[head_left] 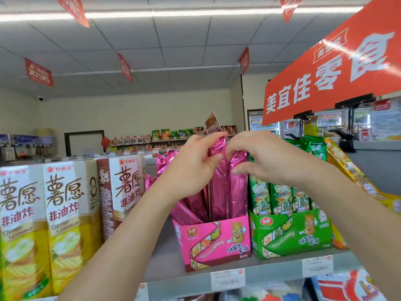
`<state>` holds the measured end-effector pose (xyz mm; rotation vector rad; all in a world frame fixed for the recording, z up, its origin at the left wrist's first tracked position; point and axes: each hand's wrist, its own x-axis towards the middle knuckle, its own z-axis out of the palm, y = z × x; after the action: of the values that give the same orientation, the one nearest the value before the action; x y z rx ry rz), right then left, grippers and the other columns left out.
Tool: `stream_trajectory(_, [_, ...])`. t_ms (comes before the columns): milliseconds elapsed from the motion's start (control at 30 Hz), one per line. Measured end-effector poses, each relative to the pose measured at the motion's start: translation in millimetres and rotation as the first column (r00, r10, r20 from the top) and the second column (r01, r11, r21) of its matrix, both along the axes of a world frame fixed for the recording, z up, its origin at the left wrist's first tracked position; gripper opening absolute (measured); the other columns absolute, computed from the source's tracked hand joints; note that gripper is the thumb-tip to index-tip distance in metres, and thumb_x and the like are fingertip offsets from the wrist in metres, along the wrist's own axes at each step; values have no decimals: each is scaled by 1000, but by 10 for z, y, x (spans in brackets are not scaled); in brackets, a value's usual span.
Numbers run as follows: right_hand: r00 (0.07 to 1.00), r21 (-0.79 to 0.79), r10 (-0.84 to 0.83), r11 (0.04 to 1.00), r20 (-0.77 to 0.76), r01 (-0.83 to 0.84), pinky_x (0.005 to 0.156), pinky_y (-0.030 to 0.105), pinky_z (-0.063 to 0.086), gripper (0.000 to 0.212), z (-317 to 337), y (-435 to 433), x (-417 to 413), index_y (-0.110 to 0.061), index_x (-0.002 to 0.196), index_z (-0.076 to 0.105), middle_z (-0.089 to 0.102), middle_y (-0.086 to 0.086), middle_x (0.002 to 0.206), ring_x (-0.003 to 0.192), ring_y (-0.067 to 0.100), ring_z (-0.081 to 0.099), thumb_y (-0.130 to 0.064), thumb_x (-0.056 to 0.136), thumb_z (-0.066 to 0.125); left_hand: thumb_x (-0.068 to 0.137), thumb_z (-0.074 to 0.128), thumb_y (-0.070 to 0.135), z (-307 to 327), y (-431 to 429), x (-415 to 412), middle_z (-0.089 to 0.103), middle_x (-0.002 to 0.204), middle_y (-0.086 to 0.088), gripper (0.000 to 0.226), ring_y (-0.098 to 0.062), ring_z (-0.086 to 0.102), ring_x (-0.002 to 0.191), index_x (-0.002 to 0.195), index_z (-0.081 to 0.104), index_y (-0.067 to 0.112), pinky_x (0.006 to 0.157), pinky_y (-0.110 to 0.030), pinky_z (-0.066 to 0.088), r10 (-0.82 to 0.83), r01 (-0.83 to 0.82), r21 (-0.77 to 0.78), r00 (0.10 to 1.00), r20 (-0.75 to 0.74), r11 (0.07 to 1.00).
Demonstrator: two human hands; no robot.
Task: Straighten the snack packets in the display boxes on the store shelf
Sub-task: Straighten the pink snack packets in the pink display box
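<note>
A pink display box (pixel 214 242) stands on the top shelf (pixel 273 271) and holds several tall magenta foil snack packets (pixel 225 192). My left hand (pixel 191 166) grips the tops of the middle packets, fingers curled over them. My right hand (pixel 260 157) pinches the packet tops on the right side, thumb in front. More magenta packets (pixel 165 159) lean to the left behind my left hand. To the right, a green display box (pixel 290 233) holds green packets (pixel 280 196).
Tall yellow and brown chip cartons (pixel 65 213) stand at the left on the same shelf. Yellow packets (pixel 349 168) lean at the far right. A red banner sign (pixel 334 81) hangs overhead on the right. Price tags (pixel 227 279) line the shelf edge.
</note>
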<state>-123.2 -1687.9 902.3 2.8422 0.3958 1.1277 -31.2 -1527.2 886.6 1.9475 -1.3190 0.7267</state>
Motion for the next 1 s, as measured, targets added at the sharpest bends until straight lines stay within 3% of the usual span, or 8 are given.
stream_trajectory(100, [998, 82, 66, 994, 8, -67, 93, 40, 44, 21, 7, -7, 4, -24, 99, 68, 62, -3, 105, 102, 18, 57, -28, 81, 77, 99, 52, 15, 14, 13, 16, 40, 95, 13, 48, -19, 54, 85, 144, 43, 31, 90, -41, 52, -7, 7, 0, 1000, -5, 1000])
stream_trajectory(233, [971, 171, 217, 958, 102, -232, 91, 41, 46, 15, 72, -27, 3, -18, 93, 69, 64, 2, 101, 98, 17, 59, -16, 80, 78, 98, 53, 13, 47, 56, 60, 41, 91, 14, 47, -18, 49, 85, 142, 46, 28, 82, -24, 39, 59, -51, -89, 994, 88, 995])
stream_trajectory(400, [888, 320, 270, 861, 373, -396, 93, 47, 47, 17, 133, -96, 90, -12, 94, 63, 57, 8, 107, 103, 25, 57, 1, 84, 66, 100, 49, 13, 20, 34, 32, 45, 97, 0, 48, -28, 60, 84, 145, 42, 26, 85, -46, 54, 26, -25, -34, 999, 43, 999])
stream_trajectory(533, [762, 306, 253, 806, 596, -507, 88, 32, 48, 24, 103, -93, 128, -14, 99, 57, 53, 8, 107, 101, 22, 56, 4, 84, 56, 100, 49, 14, -101, 7, 21, 49, 102, -4, 48, -24, 58, 89, 146, 40, 26, 88, -45, 53, -31, 33, 33, 998, -59, 999])
stream_trajectory(600, [683, 353, 258, 702, 683, -618, 84, 26, 47, 35, 135, -85, 99, -23, 105, 51, 51, 6, 109, 98, 15, 55, 6, 85, 51, 99, 52, 17, -117, 1, 2, 51, 94, -3, 49, -11, 54, 78, 145, 38, 27, 84, -37, 54, -48, 56, 91, 995, -89, 994])
stream_trajectory(700, [636, 376, 247, 631, 731, -678, 84, 14, 43, 42, 200, -116, 29, -26, 112, 45, 49, 0, 112, 97, -8, 52, 7, 87, 48, 97, 56, 23, -113, -14, -47, 57, 86, -9, 51, -15, 54, 60, 144, 37, 30, 71, -31, 52, -27, 38, 100, 994, -110, 994])
stream_trajectory(867, [741, 475, 259, 629, 620, -616, 87, 14, 44, 39, 107, -119, 23, -19, 117, 50, 54, -4, 114, 97, -11, 53, 8, 89, 51, 94, 59, 37, -45, -35, -126, 56, 84, 14, 57, 0, 54, 75, 147, 40, 31, 73, -18, 40, 81, -78, 141, 997, -10, 987])
stream_trajectory(1000, [717, 522, 221, 551, 662, -652, 100, 29, 46, 40, 39, -152, -77, -21, 114, 53, 58, 7, 119, 111, 8, 55, 9, 87, 52, 92, 58, 41, 65, -40, -146, 54, 121, -4, 51, -20, 52, 112, 140, 51, 26, 99, -31, 40, 169, -156, -80, 963, 210, 985])
